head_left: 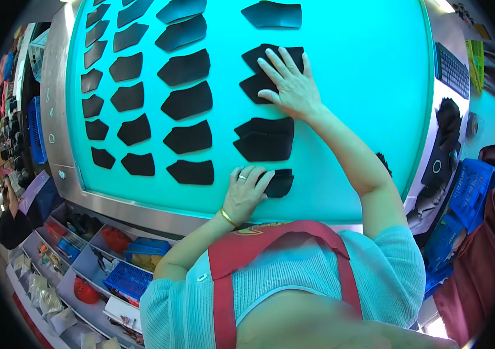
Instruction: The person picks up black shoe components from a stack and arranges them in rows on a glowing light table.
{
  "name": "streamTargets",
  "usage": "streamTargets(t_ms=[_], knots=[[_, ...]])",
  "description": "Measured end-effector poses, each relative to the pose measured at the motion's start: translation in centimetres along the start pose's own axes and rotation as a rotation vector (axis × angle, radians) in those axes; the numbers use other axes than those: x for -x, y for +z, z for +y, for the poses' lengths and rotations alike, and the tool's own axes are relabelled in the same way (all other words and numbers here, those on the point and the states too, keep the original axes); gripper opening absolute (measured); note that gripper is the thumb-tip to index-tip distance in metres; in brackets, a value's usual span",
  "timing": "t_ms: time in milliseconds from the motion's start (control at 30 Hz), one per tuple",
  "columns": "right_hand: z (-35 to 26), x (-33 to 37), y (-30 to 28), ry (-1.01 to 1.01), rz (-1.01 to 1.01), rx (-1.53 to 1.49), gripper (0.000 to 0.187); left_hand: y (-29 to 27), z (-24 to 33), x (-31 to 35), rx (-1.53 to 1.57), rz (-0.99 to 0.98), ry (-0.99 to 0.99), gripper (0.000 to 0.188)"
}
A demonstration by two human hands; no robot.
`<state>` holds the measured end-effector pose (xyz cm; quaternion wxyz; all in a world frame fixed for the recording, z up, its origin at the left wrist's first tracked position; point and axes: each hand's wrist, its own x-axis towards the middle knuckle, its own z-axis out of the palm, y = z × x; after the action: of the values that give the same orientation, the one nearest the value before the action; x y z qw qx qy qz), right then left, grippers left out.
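Observation:
My right hand (291, 87) lies flat with fingers spread on a pair of overlapping black cut pieces (259, 56), flat with a pointed left end and perhaps leather. Lower down, my left hand (244, 192) wears a ring and a gold bangle. Its fingers are curled over the left end of another black piece (280, 184), thumb and fingertips closed on it. Between the hands sit two more overlapping pieces (265, 142). A single piece (273, 14) rests above the right hand. Several similar pieces (188, 102) stand in columns to the left.
The bright turquoise table (369, 70) has a metal border (61, 116). Beyond its right edge are a keyboard (452, 70), a dark bundle (446, 128) and blue crates (471, 189). Grey bins (87, 262) of materials stand at lower left, near another person (14, 215).

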<state>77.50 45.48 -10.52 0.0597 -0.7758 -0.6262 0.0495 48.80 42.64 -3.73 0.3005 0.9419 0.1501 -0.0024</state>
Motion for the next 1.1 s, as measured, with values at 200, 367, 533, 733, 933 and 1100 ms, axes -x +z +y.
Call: streamTargets(t_ms=[200,367,533,733,933,1100], knots=[[-1.9,4.5,-1.2,-0.025,0.081,0.018,0.072,0.9,0.4,1.3,-0.076,0.090,0.099,0.072],[-4.2,6.6,-1.9,-0.088,-0.006,0.083,0.071,1.4,1.1,1.8,-0.147,0.065,0.117,0.055],[-9.7,13.3,-0.6,-0.248,-0.154,-0.073,0.076,2.3,1.8,4.1,-0.096,0.049,0.158,0.038],[-10.5,15.0,-1.4,-0.275,-0.131,-0.103,0.076,2.8,2.1,5.5,-0.100,0.084,0.180,0.030],[-7.1,13.5,-1.2,-0.063,-0.054,0.019,0.074,2.6,2.1,4.9,-0.084,-0.010,0.195,0.040],[-6.0,14.2,-4.2,0.039,0.031,-0.202,0.069,2.2,2.6,1.1,0.139,0.044,0.108,0.044]])
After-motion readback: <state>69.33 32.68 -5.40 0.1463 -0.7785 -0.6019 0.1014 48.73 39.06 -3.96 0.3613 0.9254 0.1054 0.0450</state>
